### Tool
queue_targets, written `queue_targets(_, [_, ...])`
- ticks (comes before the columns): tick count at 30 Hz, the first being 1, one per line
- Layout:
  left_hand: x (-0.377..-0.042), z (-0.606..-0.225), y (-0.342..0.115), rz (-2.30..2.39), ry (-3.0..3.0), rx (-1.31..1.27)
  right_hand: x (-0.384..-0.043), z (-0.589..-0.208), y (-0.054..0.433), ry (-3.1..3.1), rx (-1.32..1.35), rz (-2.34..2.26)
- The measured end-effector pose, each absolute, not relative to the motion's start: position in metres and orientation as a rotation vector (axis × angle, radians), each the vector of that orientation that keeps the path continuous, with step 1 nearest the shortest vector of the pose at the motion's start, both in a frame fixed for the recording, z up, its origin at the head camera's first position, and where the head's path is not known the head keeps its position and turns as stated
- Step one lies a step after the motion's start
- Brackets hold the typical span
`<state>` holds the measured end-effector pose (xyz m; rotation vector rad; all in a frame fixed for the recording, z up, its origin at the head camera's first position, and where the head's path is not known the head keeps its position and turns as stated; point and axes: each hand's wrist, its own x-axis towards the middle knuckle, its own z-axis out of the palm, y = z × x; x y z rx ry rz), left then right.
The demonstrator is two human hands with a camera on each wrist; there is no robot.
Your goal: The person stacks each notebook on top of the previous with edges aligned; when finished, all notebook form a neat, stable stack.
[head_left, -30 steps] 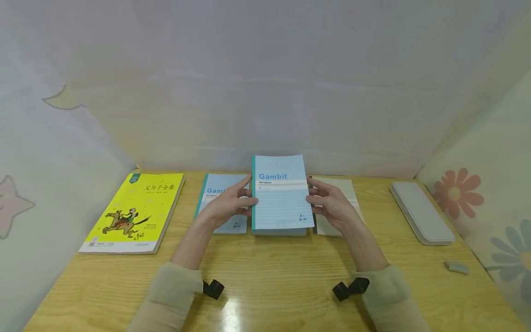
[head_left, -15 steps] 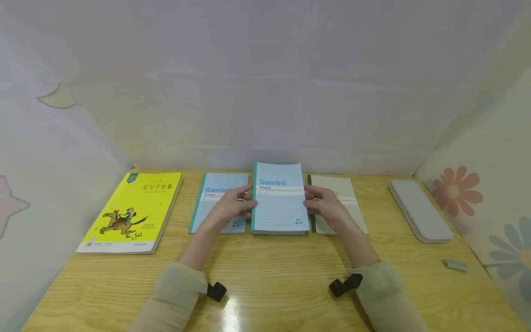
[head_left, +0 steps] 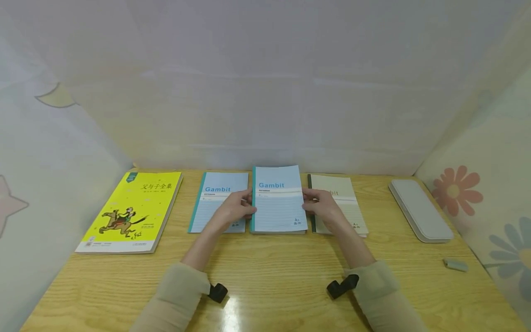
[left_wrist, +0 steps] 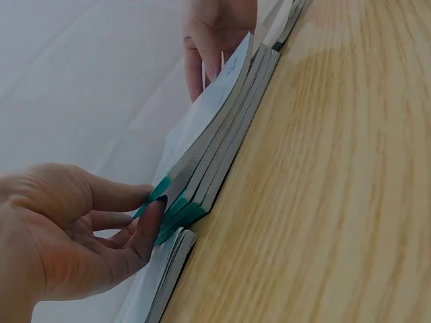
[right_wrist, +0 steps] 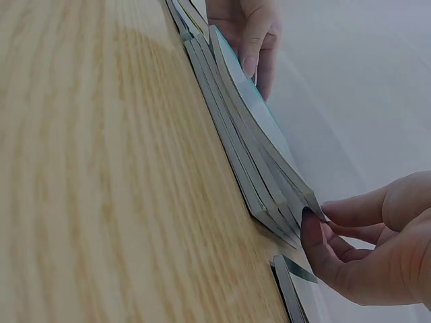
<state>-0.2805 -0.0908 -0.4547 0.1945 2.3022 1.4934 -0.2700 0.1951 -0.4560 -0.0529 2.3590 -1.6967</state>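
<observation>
A pale blue "Gambit" notebook (head_left: pixel 277 210) with a teal spine lies at the middle, on top of a stack of similar notebooks (left_wrist: pixel 232 145). My left hand (head_left: pixel 233 206) pinches its spine edge between thumb and fingers. At the opposite edge, my right hand (head_left: pixel 324 206) grips it the same way. In the right wrist view the top notebook (right_wrist: pixel 259 121) bows, partly parted from those beneath. Left of the stack lies another blue notebook (head_left: pixel 212 210), partly covered by my left hand. A cream notebook (head_left: pixel 351 208) with a dark spine lies to the right, partly behind my right hand.
A thick yellow book (head_left: pixel 137 203) lies at the table's left. To the right are a light grey case (head_left: pixel 421 211) and a small grey-green piece (head_left: pixel 455 264) near the edge. A pale cloth wall (head_left: pixel 269 115) stands behind the wooden table (head_left: pixel 274 276).
The blue notebook, gripped by both hands, has come down onto the middle stack and a little toward me. Both hands moved down with it and still hold its sides.
</observation>
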Motion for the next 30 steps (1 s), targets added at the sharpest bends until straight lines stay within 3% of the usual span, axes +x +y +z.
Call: queue_targets(30, [-0.276, -0.456, -0.087, 1.293, 2.574, 0.230, -0.270, -0.460, 0.184, 2.548, -0.009, -1.580])
